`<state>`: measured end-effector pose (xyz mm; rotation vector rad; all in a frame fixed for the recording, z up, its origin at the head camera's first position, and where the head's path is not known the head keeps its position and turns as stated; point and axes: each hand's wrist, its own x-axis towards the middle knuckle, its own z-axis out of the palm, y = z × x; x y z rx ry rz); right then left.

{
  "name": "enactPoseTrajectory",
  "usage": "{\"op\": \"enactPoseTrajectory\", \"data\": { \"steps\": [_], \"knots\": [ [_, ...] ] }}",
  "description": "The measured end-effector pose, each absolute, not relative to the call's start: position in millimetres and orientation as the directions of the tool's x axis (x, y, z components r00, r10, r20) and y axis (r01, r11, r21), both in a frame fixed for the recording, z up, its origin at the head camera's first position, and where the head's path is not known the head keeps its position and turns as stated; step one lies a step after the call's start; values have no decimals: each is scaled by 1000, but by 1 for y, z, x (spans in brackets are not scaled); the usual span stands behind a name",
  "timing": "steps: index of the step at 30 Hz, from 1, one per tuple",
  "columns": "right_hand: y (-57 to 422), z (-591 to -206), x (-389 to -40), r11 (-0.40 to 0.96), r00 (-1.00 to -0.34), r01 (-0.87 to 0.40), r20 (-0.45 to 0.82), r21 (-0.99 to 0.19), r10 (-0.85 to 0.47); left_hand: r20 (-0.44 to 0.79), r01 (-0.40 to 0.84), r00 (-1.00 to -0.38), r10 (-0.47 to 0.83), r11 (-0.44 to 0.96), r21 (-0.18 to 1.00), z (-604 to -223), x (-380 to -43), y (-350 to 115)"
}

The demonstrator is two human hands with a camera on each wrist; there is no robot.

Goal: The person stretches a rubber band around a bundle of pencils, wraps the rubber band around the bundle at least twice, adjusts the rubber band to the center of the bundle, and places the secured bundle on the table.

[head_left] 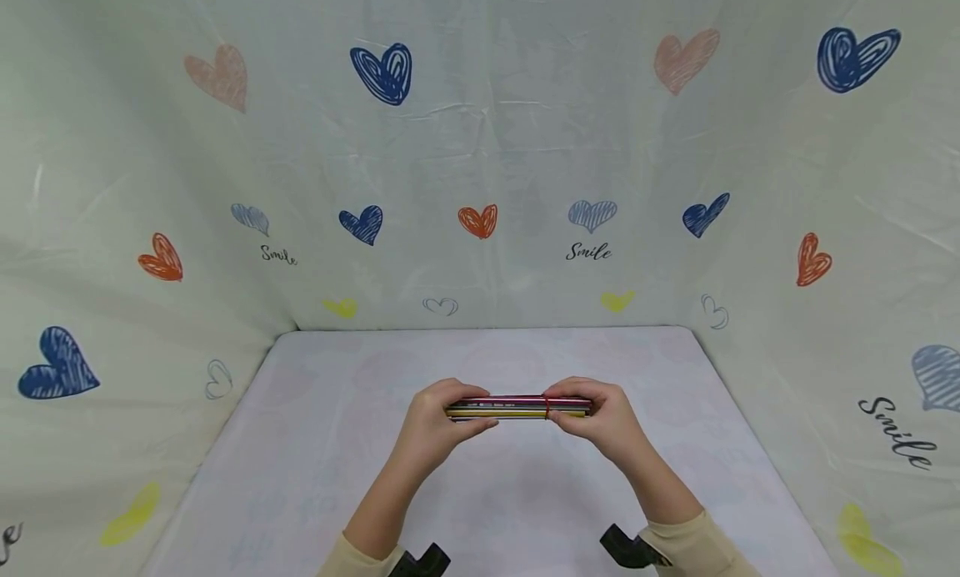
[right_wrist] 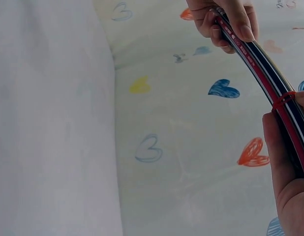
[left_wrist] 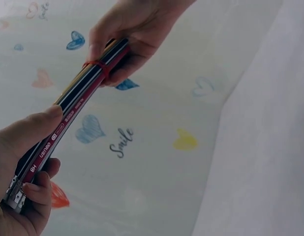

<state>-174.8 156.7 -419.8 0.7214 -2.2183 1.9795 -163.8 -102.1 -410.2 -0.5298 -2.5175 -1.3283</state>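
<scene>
A bundle of pencils [head_left: 506,408], striped dark, red and yellow, stretches sideways between my two hands above the table. My left hand [head_left: 433,420] grips one end, thumb on the near side and fingers on the far side. Silver eraser ends [left_wrist: 15,195] show within that hand in the left wrist view. The other end is held by my right hand [head_left: 603,414], close to a red rubber band [left_wrist: 97,66] wrapped around the bundle. In the right wrist view, the right thumb lies right at the band, and the pencils' far tips are hidden in the palm.
Below the hands spreads a white-covered table [head_left: 525,510]. A pale curtain [head_left: 487,143] printed with hearts and "Smile" surrounds its back and sides. Black straps [head_left: 632,548] sit near the beige sleeve cuffs [head_left: 693,544].
</scene>
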Motion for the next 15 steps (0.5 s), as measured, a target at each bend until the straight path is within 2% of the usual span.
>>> {"op": "enactPoseTrajectory", "data": {
  "steps": [15],
  "knots": [
    [158, -420, -174, 63, -914, -347, 322, -936, -248, 385, 429, -902, 195, 496, 755, -410, -163, -96]
  ]
}}
